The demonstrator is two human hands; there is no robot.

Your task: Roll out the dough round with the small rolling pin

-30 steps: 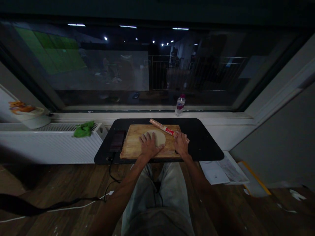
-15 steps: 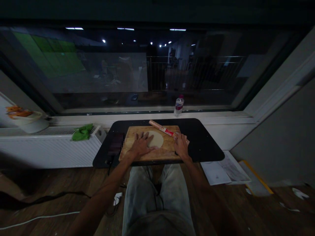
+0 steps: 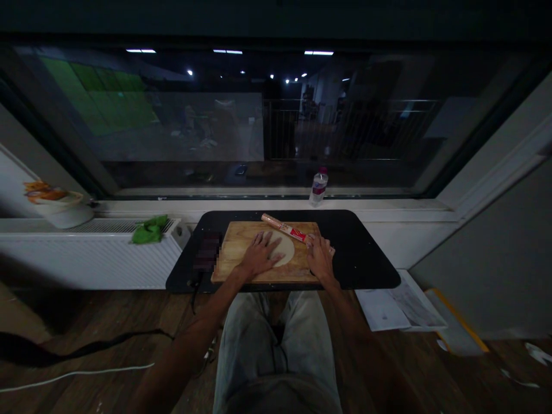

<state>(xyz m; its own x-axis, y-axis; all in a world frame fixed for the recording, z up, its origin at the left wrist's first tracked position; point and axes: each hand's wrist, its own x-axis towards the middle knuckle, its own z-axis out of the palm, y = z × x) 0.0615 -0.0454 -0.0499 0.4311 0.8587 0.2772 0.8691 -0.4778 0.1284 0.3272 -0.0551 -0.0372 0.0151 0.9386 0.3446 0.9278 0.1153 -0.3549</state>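
Note:
A flat round of pale dough (image 3: 285, 251) lies on a wooden board (image 3: 235, 253) set on a small black table (image 3: 357, 253). My left hand (image 3: 260, 256) rests flat on the dough's left side, fingers spread. My right hand (image 3: 320, 257) sits at the board's right edge, its fingers curled by the near end of a rolling pin (image 3: 284, 227) with a red label; whether it grips the pin is unclear. The pin lies slantwise across the board's far right corner.
A water bottle (image 3: 318, 187) stands on the window sill behind the table. A dark device (image 3: 207, 253) lies on the table's left side. A green cloth (image 3: 150, 229) and a white bowl (image 3: 64, 208) sit on the radiator at left. Papers (image 3: 399, 303) and cables (image 3: 86, 351) lie on the floor.
My left hand slid left off the dough onto the board, then back right onto the dough. My right hand stayed by the pin's end.

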